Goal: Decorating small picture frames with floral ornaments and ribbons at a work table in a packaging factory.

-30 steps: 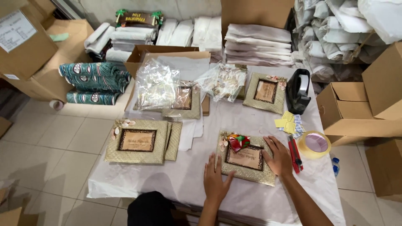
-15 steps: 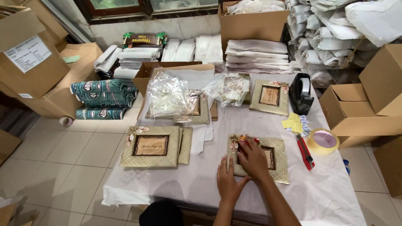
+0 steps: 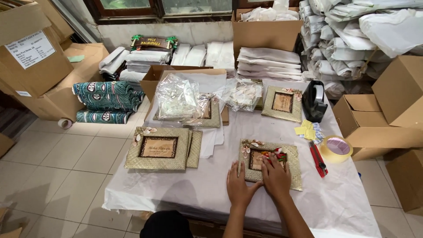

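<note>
A woven straw picture frame [image 3: 291, 169] with shells at its top left corner lies on the white-covered table [image 3: 185, 194] in front of me. My left hand [image 3: 238, 184] rests flat on the frame's lower left edge. My right hand [image 3: 275, 176] lies flat over its middle, fingers touching a small red and green ornament [image 3: 275, 155] on the frame. Neither hand grips anything.
A stack of similar frames [image 3: 161, 147] lies to the left, another frame [image 3: 282, 102] at the back, plastic bags [image 3: 176, 99] between. A tape dispenser [image 3: 313, 102], yellow notes [image 3: 306, 131], red cutter [image 3: 318, 158] and tape roll [image 3: 336, 147] sit right. Cardboard boxes [image 3: 387, 110] surround the table.
The view has shifted upward and leftward. My right hand moved left from the frame's right edge onto its middle, and both hands now lie close together on the frame.
</note>
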